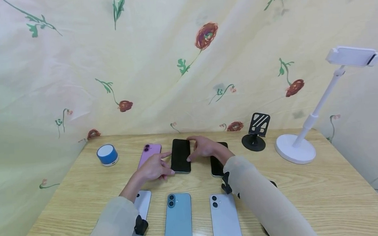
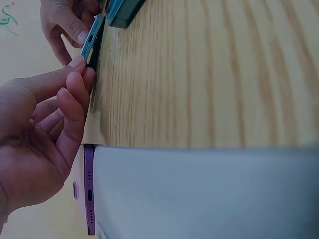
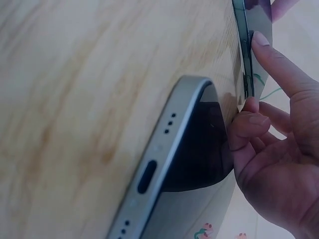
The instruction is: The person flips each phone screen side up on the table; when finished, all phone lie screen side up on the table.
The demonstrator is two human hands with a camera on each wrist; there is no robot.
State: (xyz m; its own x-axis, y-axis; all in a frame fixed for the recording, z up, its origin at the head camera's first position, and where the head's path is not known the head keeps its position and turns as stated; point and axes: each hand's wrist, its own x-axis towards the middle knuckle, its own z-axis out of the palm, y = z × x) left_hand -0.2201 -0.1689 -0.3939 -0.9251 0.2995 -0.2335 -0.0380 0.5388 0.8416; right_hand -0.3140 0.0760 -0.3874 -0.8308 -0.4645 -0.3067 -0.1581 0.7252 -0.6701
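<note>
A smartphone (image 1: 180, 155) lies screen up, dark, near the back middle of the table. My left hand (image 1: 153, 167) holds its left edge and lower left corner with thumb and fingertips. On the opposite side, my right hand (image 1: 203, 147) grips the right edge, the thumb lower and a finger at the top corner. The left wrist view shows the phone's bottom edge (image 2: 90, 40) beside the left fingertips (image 2: 77, 62). A purple phone (image 1: 153, 149) lies partly behind the left hand. Under the right wrist is another dark-screened phone (image 1: 216, 168). Whether the held phone is lifted cannot be told.
In front lie a teal phone (image 1: 178, 219), a pale lilac phone (image 1: 226, 220) and a white phone (image 1: 144, 202), partly under the left sleeve. A blue speaker (image 1: 107, 155) stands left; a black stand (image 1: 253, 143) and a white phone holder (image 1: 295, 149) stand right.
</note>
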